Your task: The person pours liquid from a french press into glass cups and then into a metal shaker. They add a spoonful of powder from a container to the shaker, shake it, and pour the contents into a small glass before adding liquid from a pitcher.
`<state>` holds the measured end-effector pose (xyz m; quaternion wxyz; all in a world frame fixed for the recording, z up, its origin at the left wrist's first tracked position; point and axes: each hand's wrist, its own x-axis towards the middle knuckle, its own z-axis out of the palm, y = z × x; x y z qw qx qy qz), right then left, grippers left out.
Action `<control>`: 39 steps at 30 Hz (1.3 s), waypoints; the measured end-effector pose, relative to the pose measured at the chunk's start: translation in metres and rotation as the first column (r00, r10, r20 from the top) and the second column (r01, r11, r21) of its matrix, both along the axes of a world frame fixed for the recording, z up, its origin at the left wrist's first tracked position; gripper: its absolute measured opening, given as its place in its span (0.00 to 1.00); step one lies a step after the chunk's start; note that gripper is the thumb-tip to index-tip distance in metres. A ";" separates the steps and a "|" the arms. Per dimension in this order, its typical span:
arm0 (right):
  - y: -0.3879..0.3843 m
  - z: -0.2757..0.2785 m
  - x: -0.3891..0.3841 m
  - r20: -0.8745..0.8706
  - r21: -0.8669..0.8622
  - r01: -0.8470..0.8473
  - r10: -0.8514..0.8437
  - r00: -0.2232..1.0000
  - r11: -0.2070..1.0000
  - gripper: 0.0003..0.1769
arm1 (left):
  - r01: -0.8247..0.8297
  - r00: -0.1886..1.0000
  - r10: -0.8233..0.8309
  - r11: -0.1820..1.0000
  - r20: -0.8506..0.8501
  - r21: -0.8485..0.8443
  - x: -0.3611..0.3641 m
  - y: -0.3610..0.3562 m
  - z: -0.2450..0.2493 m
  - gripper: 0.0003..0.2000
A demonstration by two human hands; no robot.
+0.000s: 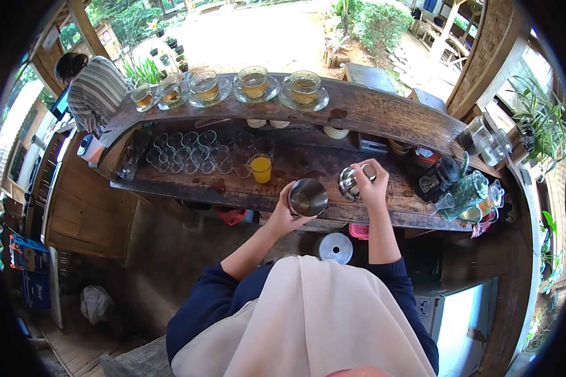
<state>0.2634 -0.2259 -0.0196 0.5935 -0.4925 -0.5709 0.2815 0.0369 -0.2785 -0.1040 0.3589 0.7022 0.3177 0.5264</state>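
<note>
Head view: behind a dark wooden worktop (pixel 227 190), an open metal tumbler (pixel 307 197) is being held over the front edge by a left hand (pixel 285 212), part closed, with fingers curled around its outer side. Just beside it, above the worktop's front edge, a domed metal shaker top (pixel 348 185) is being gripped by a right hand (pixel 372 182), fingers bent and nearly closed around its narrow end. The two metal pieces are being held apart; whether liquid is being carried in the tumbler cannot be told.

Good handling, by judgement, is being served by a tumbler gripped low, its rim left free of fingers, and by a shaker top held square to that rim and brought down slowly. Spills are being risked by any tilt, and a knock by the nearby glass of orange drink (pixel 261 168).

Clear glasses (pixel 183 157) are being lined up in rows toward the worktop's left corner, while pitchers (pixel 471 188) are being gathered by the right corner. Along the raised ledge (pixel 365 108), cups of amber drink (pixel 253 83) are being borne on saucers. At far left, a striped shirt (pixel 97 88) is being worn by a person; beyond, greenery (pixel 383 28) is being lit by strong daylight.
</note>
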 end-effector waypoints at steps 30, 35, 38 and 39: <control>-0.020 -0.080 -0.008 0.589 -0.020 0.243 -0.185 0.787 0.970 0.37 | -0.048 0.997 0.050 0.998 0.055 -0.035 -0.015 0.000 -0.003 0.48; -0.038 -0.043 -0.018 0.291 0.008 0.313 -0.302 0.908 0.950 0.53 | -0.060 0.998 0.062 0.997 0.028 -0.052 -0.017 0.002 0.000 0.48; -0.051 -0.017 -0.049 0.169 0.104 0.033 -0.050 0.984 0.994 0.68 | -0.050 0.997 0.054 0.996 0.058 -0.076 -0.017 0.001 0.004 0.46; -0.053 -0.015 -0.058 0.188 0.148 -0.135 0.106 0.976 0.980 0.74 | -0.058 0.996 0.062 0.996 0.057 -0.071 -0.017 0.003 0.002 0.46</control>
